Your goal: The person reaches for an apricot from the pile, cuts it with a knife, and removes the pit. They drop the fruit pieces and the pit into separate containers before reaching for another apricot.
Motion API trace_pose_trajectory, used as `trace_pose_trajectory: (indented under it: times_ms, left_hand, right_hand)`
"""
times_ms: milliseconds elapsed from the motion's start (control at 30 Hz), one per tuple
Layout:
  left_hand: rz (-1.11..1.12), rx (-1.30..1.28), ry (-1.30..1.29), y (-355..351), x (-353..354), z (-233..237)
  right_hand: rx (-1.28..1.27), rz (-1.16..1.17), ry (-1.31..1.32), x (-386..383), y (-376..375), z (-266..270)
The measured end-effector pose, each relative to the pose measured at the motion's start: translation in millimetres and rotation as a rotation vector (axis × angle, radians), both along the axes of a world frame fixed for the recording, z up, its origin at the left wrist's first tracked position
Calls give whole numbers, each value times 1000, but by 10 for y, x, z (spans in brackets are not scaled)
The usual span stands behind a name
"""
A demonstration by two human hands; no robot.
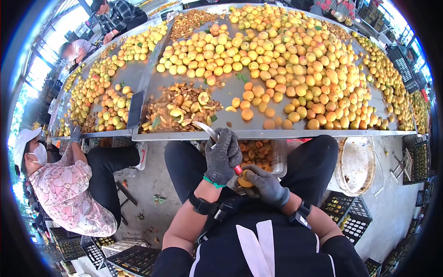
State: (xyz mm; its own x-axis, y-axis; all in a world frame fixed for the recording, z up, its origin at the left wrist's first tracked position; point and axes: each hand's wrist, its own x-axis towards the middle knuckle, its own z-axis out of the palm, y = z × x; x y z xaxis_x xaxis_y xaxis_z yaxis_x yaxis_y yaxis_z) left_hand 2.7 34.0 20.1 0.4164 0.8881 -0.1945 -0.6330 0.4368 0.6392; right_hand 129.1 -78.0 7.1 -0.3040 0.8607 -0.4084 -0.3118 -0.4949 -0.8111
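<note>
At the far left we see a seated co-worker [69,189] in a white cap, a mask and a flowered shirt. This person's gloved hand [75,134] reaches up to the edge of the next table over.

Moving right, we come to the long metal table [277,134]. On its near left part lies a pile of pits and cut pieces [177,108], close to the rim.

Just below that rim is the left hand [223,157] in a dark grey knit glove. Its fingers are closed tight around a knife [206,130]. The curved blade points up and left, with its tip over the table edge, and the red end of the handle shows beneath the fist.

Right beside it is the right hand [267,187], also gloved, with its fingers curled around an apricot [245,179]. The fruit sits between the two hands, touching the red handle end, above the lap and below the table edge.

Behind the hands, under the table, we see a white basket [278,159] with apricot pieces in it.

Above, the big heap of whole apricots [295,60] covers the middle and right of the table. Farther right, a pale bucket [355,165] stands on the floor beside the knee. Below it lie black crates [350,219].
</note>
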Motion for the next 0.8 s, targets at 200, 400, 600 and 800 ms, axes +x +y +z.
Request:
trace_pose_trajectory:
  times_ms: [200,400,600,800]
  left_hand:
    - [-27,-7,-153,47,-28,-82]
    - [7,-113,-215,101,-46,-147]
    - [-10,-118,-166,105,32,-156]
    - [-18,-75,-228,133,43,-102]
  right_hand:
    - [140,-135,8,-62,-35,-15]
    - [235,-145,-57,-84,4,21]
    - [239,-263,42,-147,12,-18]
    - [143,-174,-9,-77,38,-34]
